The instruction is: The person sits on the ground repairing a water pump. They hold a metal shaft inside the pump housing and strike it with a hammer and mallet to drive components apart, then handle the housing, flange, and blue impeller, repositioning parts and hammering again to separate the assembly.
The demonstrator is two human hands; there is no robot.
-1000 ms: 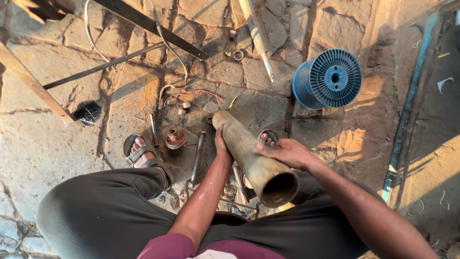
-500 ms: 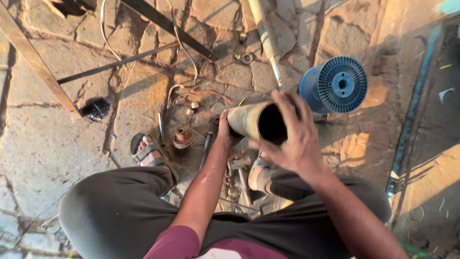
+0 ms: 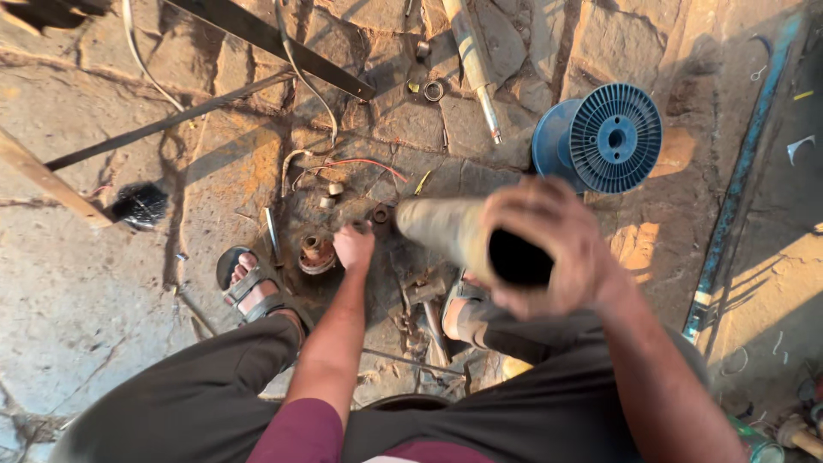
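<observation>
Metal tube (image 3: 446, 230), dusty tan with a dark open mouth, was held up off the stone floor (image 3: 103, 326), lifted toward the camera and blurred, its far end tilted down and to the left. Right hand (image 3: 553, 249) was wrapped around the tube's near end, fingers (image 3: 523, 201) curled over the rim, grip closed on it. Left hand (image 3: 353, 247) was lowered to the ground just left of the tube's far end, fist narrow and closed; whether anything was pinched in it could not be told. Small rusty round part (image 3: 317, 253) was seen just beside the left hand, on the oily patch of floor. Sandalled foot (image 3: 250, 287) was placed left of that. Blue plastic spool (image 3: 604, 137) was lying behind the right hand, near but apart. Long metal shaft (image 3: 471, 60) and black brush (image 3: 140, 204) were lying further off.
</observation>
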